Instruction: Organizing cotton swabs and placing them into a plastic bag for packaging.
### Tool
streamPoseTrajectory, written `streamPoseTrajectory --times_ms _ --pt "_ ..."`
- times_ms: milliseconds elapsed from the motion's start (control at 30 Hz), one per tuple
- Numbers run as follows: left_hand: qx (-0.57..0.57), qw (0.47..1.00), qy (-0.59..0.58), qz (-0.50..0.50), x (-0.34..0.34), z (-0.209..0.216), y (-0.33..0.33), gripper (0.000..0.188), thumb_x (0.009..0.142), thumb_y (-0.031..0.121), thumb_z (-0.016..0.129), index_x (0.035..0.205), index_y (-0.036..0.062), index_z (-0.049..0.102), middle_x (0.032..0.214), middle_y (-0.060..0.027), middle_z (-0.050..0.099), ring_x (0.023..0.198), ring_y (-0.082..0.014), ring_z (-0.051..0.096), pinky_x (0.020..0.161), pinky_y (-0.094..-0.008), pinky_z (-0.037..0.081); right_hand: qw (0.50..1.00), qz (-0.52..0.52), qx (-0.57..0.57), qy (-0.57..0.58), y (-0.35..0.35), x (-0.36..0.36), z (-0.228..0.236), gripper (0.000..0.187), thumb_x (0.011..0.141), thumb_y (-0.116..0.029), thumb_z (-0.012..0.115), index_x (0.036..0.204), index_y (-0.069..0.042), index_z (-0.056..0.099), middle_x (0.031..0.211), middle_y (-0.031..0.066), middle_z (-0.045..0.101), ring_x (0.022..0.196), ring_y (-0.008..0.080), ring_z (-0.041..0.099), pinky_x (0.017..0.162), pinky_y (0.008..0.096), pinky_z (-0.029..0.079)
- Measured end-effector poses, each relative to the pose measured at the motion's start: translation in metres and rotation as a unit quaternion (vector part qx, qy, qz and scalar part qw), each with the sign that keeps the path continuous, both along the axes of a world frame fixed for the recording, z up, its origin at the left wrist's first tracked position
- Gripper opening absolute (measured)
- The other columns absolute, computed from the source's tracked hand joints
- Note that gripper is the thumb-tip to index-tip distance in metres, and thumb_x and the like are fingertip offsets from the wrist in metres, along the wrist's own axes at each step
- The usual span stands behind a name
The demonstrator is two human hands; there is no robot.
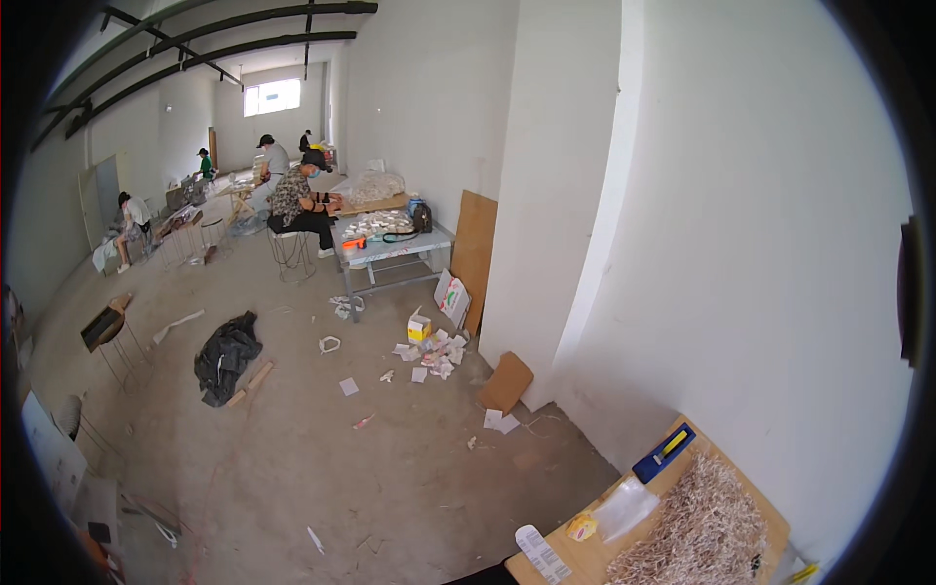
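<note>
Neither my left hand nor my right hand shows in the head view. A wooden board [557,537] at the lower right carries a wide heap of thin, pale brown pieces [697,526]. Beside the heap lie a clear plastic bag [627,509], a small yellow and white thing [582,527] and a white printed strip [542,556]. Toward the wall sits a blue tray [647,467] with a yellow-handled tool [674,445] in it. A dark shape at the lower edge touches the board's near left corner; I cannot make out what it is.
A person [297,200] sits at a metal table [390,252]; several others work farther back. On the floor lie a black cloth or bag [226,359], a yellow and white box [419,327], scattered papers [444,356] and brown cardboard [506,382]. A white wall [751,244] bounds the right.
</note>
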State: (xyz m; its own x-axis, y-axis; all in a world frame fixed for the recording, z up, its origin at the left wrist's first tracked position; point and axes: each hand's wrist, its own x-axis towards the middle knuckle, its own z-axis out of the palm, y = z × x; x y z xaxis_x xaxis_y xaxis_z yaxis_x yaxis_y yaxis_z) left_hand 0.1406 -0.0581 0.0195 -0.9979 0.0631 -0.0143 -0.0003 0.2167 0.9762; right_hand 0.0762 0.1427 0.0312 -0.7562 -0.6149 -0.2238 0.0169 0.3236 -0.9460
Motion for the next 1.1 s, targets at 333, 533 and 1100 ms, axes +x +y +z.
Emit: streamPoseTrajectory --times_ms 333,533,1100 --pt "0.250 0.959 -0.132 -0.018 0.006 0.037 -0.004 0.029 0.102 0.029 0.053 0.097 0.0019 0.062 0.078 -0.0060 0.064 0.067 -0.0151 0.063 0.060 -0.0294 0.050 0.993 0.041 0.019 0.108 0.004 0.001 -0.006 0.013 0.095 -0.014 0.064 0.098 -0.002 0.067 0.076 0.0059 0.067 0.067 0.0139 0.064 0.062 0.0292 0.053" --pt "0.280 0.938 -0.200 -0.037 0.012 0.048 -0.010 0.025 0.101 0.026 0.052 0.092 0.0056 0.063 0.080 -0.0030 0.063 0.071 -0.0138 0.060 0.063 -0.0289 0.048 0.972 -0.047 -0.088 -0.214 -0.003 -0.001 0.031 0.011 0.093 -0.015 0.066 0.093 -0.004 0.067 0.096 0.0083 0.068 0.087 0.0159 0.066 0.075 0.0300 0.055" --pt "0.249 0.939 -0.231 -0.057 0.020 0.058 -0.014 0.021 0.098 0.019 0.052 0.090 0.0049 0.066 0.079 -0.0028 0.063 0.070 -0.0146 0.059 0.064 -0.0306 0.048 0.927 0.090 -0.081 -0.354 -0.004 0.005 0.057 0.034 0.094 -0.003 0.059 0.128 0.003 0.059 0.096 0.0049 0.067 0.066 0.0112 0.055 0.057 0.0197 0.041"
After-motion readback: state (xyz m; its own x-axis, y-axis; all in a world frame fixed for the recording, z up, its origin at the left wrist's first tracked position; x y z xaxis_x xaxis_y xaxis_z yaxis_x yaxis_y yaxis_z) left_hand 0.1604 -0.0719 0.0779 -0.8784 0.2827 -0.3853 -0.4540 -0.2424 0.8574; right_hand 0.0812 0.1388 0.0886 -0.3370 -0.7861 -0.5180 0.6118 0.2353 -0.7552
